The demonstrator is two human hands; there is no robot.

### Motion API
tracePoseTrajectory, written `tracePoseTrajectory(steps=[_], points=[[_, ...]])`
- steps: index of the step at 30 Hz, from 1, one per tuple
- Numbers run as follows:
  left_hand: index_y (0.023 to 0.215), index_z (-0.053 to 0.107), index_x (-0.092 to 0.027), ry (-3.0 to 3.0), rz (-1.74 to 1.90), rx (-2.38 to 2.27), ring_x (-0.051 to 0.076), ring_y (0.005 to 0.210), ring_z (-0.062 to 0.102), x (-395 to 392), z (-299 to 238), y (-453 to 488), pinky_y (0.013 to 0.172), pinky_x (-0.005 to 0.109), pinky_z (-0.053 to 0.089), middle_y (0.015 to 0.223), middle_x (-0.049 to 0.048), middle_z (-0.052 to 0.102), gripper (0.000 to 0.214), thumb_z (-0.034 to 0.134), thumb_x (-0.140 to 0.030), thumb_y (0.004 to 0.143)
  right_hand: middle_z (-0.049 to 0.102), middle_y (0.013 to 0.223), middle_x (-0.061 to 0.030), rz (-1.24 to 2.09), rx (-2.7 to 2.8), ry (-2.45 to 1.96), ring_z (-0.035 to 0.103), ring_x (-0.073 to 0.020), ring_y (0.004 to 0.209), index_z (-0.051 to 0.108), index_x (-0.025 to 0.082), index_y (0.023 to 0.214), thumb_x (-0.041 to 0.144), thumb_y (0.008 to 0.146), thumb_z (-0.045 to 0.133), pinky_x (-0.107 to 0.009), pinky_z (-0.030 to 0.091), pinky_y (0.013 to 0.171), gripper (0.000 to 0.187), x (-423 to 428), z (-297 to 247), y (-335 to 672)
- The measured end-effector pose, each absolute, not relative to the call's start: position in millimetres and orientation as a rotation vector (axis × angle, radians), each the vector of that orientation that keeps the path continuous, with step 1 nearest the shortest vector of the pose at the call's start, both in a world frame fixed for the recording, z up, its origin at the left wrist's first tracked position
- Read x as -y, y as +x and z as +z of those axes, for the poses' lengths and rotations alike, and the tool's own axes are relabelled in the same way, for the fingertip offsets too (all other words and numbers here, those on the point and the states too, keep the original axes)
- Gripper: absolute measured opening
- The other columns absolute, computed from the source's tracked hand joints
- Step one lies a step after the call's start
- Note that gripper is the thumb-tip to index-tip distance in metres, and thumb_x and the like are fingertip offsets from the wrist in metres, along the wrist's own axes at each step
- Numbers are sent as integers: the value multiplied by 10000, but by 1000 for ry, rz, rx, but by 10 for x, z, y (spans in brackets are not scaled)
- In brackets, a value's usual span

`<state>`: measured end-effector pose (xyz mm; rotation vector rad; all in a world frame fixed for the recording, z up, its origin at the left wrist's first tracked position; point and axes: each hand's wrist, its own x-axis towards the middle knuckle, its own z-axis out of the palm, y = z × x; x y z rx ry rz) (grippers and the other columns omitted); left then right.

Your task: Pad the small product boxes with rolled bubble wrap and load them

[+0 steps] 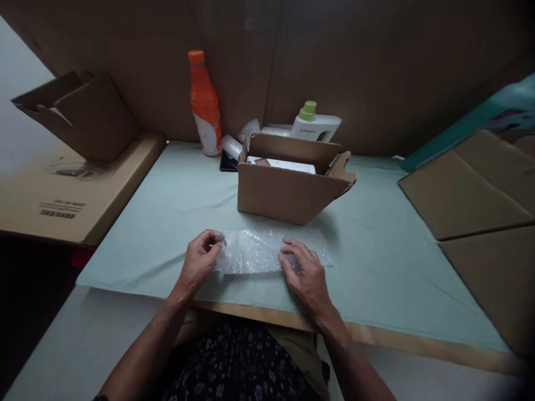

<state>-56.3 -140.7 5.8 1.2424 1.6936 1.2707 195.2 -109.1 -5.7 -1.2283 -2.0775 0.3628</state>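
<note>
A strip of clear bubble wrap (254, 250) lies flat on the pale green cloth near the table's front edge. My left hand (203, 255) pinches its left end between thumb and fingers. Over the right part of the strip rests my right hand (303, 270), its fingers apart and slightly curled, the fingertips touching the plastic. Just beyond the strip stands an open cardboard box (280, 189) with its flaps up. Inside it the top of a white carton (288, 165) shows; the rest of the contents is hidden by the box wall.
Behind the box stand an orange bottle (204, 106) and a white jug with a green cap (315, 125), with rolled bubble wrap (231, 147) between them. Larger cardboard boxes (79, 184) flank the left, and cardboard flaps (468, 189) the right. A cardboard wall (355, 67) closes the back.
</note>
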Motion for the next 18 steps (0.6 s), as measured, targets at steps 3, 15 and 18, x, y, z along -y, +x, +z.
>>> tracePoseTrajectory(steps=[3,15,18], points=[[930,649,-173,1152,1249,-1722,145,682,606,1525,72,-755,616,251,479,797,20,682,238,580,-267,722,696,1252,-125,378,2110,-1258,676,-270,1116,663,227,1056,269,960,494,-424,520,899,199,991,-31,1957],[1244,623,-210,2067,1006,-1989,290,1156,604,1696,51,-796,958,464,525,1257,124,645,356,607,-257,891,659,1337,-143,218,2335,-1268,613,-313,1172,687,205,1209,300,957,513,-482,482,943,320,989,-152,1840],[1180,655,-203,2263,662,-1862,280,1080,612,1556,-71,-829,926,458,526,1190,120,669,307,570,-162,888,719,1219,-115,263,2335,-1263,633,-307,1135,733,222,1034,320,964,516,-493,487,939,248,1006,-202,1914]])
